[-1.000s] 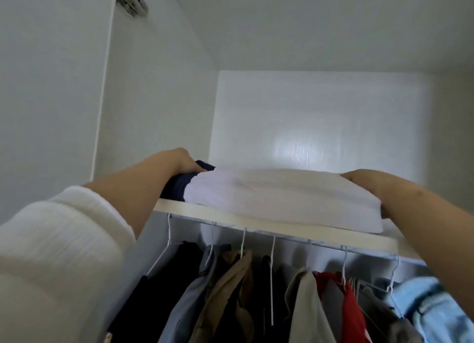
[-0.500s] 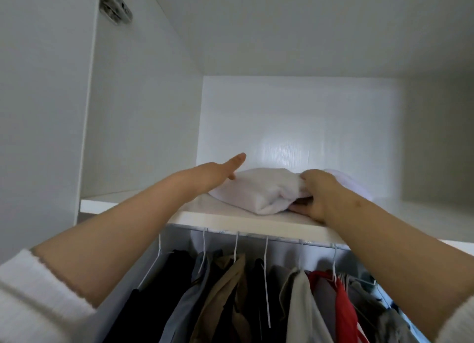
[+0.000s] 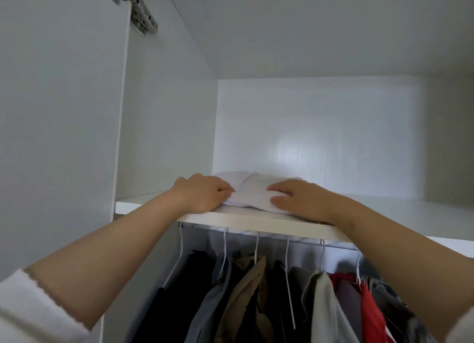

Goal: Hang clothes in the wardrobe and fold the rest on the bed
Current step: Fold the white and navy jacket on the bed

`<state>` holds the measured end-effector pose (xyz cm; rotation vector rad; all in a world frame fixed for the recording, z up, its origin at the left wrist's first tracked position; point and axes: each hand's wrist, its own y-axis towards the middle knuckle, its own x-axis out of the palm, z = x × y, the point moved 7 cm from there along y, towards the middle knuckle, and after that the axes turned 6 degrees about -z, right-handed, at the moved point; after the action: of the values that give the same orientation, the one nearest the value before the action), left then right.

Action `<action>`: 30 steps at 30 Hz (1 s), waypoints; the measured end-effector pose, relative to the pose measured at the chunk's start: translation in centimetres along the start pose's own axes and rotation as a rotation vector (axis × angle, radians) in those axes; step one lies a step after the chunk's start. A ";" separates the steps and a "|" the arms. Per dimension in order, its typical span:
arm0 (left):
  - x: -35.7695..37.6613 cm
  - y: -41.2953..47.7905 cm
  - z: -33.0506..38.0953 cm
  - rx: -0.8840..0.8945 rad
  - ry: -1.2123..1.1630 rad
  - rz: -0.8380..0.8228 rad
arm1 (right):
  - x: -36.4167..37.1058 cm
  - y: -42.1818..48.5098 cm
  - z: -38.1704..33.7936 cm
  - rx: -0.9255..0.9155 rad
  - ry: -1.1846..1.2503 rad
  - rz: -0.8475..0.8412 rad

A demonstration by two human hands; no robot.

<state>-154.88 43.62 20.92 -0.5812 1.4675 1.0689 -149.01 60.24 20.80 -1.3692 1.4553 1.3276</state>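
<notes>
A folded white garment lies on the wardrobe's white top shelf, near its front edge. My left hand is at the garment's left end, fingers curled onto the cloth's edge. My right hand lies on the garment's right half, fingers stretched flat over the top and thumb against the front fold. Under the shelf, several clothes hang on white hangers: dark, grey, tan, cream and red pieces. The back part of the garment is hidden behind my hands.
The open wardrobe door stands at the left with a metal hinge at its top. The shelf stretches on to the right of the garment and back to the white rear wall.
The garment, first spread wide on the shelf edge, now sits as a smaller bundle. My left hand has gone from pointing fingers to curling on its left end; my right hand flattened on top.
</notes>
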 end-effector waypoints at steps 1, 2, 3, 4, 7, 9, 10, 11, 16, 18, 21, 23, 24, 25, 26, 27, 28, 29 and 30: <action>-0.1 0.0 -0.2 -0.014 0.018 0.003 | -0.2 0.2 0.1 0.010 0.004 0.026; -0.2 -0.1 -0.3 -0.020 0.041 0.006 | -0.3 0.4 0.1 0.036 -0.012 0.032; -0.4 0.0 -0.3 -0.023 0.068 0.010 | -0.5 0.6 -0.1 0.054 -0.036 0.032; -0.5 0.0 -0.5 -0.026 0.100 0.017 | -0.4 0.8 -0.5 0.059 -0.046 0.014; -1.1 -0.5 -1.9 -0.067 0.136 0.079 | 0.4 1.4 -2.2 0.019 0.017 -0.045; -1.4 -1.1 -3.7 -0.129 0.109 0.130 | 1.2 1.8 -3.6 -0.030 0.065 -0.065; -1.4 -1.4 -4.7 -0.160 0.106 0.149 | 1.5 2.1 -4.3 -0.048 0.072 -0.068; -1.3 -1.6 -5.5 -0.189 0.105 0.159 | 1.9 2.6 -4.9 -0.062 0.069 -0.069; -0.8 -1.7 -7.8 -0.269 0.011 0.162 | 3.3 5.0 -7.0 -0.056 0.056 -0.076; -0.7 -1.6 -8.0 -0.280 -0.010 0.182 | 3.5 5.7 -7.1 -0.034 0.051 -0.066; -0.6 -1.7 -8.4 -0.303 -0.050 0.215 | 3.5 5.9 -7.2 -0.042 0.090 -0.050; -0.5 -1.8 -8.6 -0.310 -0.070 0.241 | 3.3 5.7 -7.2 -0.065 0.146 -0.024; -0.5 -1.9 -8.6 -0.307 -0.076 0.256 | 3.1 5.5 -7.2 -0.075 0.173 0.003; -0.5 -2.1 -8.5 -0.302 -0.078 0.274 | 2.8 5.2 -7.2 -0.079 0.197 0.038; -0.5 -2.2 -8.3 -0.296 -0.077 0.294 | 2.5 5.0 -7.1 -0.073 0.218 0.076; -0.5 -2.4 -8.2 -0.296 -0.077 0.317 | 2.1 4.6 -7.0 -0.059 0.229 0.111; -0.5 -2.6 -8.1 -0.299 -0.083 0.340 | 1.8 4.3 -7.1 -0.042 0.223 0.142; -0.4 -2.8 -8.0 -0.300 -0.094 0.360 | 1.5 3.8 -7.1 -0.033 0.212 0.177; -0.4 -3.1 -7.9 -0.300 -0.109 0.382 | 1.1 3.3 -7.2 -0.039 0.213 0.227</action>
<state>-156.12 35.34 19.68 -0.4494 1.3622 1.6133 -151.44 52.64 21.83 -1.4388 1.7804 1.3894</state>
